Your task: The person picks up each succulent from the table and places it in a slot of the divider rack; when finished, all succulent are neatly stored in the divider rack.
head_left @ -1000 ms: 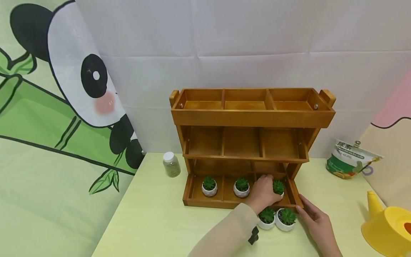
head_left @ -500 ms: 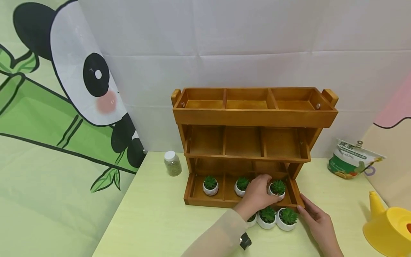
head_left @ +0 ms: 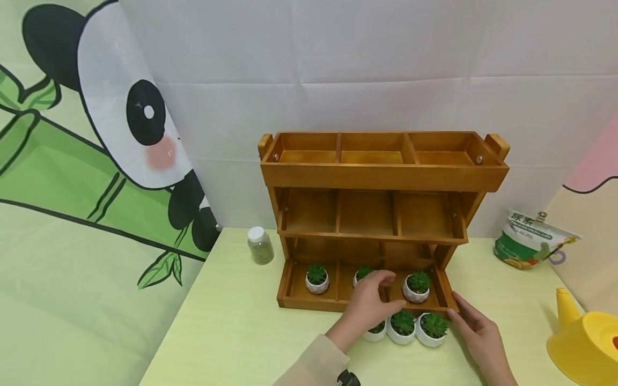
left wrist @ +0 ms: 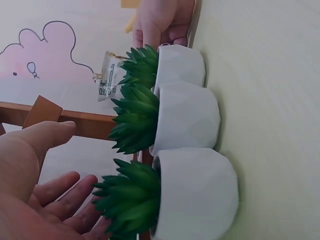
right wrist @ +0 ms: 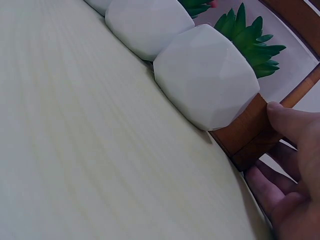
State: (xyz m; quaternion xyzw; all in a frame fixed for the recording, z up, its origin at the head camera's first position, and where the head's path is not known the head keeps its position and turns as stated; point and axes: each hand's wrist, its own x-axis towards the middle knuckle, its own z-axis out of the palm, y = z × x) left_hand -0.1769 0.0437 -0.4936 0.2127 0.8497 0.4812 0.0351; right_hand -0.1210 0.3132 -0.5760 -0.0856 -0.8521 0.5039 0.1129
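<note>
"What sort of place was it?"
"Looked like a staged tabletop set; room type was unclear. I had a pale table (head_left: 217,321), creased white backdrop (head_left: 367,53), cartoon-panda print (head_left: 111,107)."

Bag (head_left: 528,244): white above, green below, printed with dark characters and vegetables; a metal clip (head_left: 542,216) on its top edge; a purple loop (head_left: 558,258) just beside its right side
Jar (head_left: 261,251): well to the left of the bag; clear, white-lidded, greenish contents
Watering can (head_left: 584,343): right of the bag, nearer the viewer; yellow, cut by the frame edge
Tabletop (head_left: 217,321): under the bag; pale yellow
Backdrop (head_left: 367,102): behind the bag; pale, creased
Panda print (head_left: 111,107): far left of the bag; pink-cheeked
Pink print (head_left: 598,155): above and right of the bag; black-outlined
</note>
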